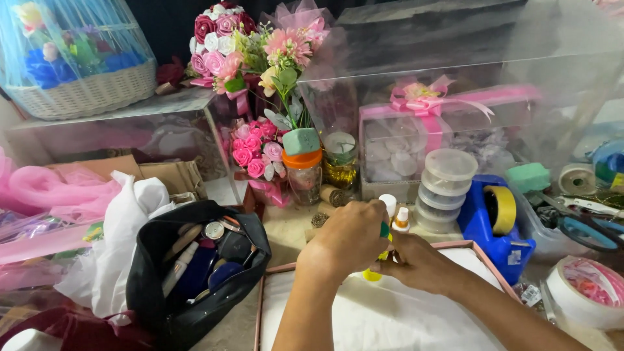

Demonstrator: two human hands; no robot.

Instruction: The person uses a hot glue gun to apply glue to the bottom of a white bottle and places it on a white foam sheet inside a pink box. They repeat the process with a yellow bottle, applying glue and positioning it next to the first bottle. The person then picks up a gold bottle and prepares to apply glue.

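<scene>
Both hands meet over the far edge of the pink-framed white tray (390, 312), on a small yellow bottle (374, 273) standing upright between them. The left hand (348, 237) wraps its green top from above; the right hand (416, 260) pinches it from the right (fingertips hidden). A black pouch (195, 273) sits left.
</scene>
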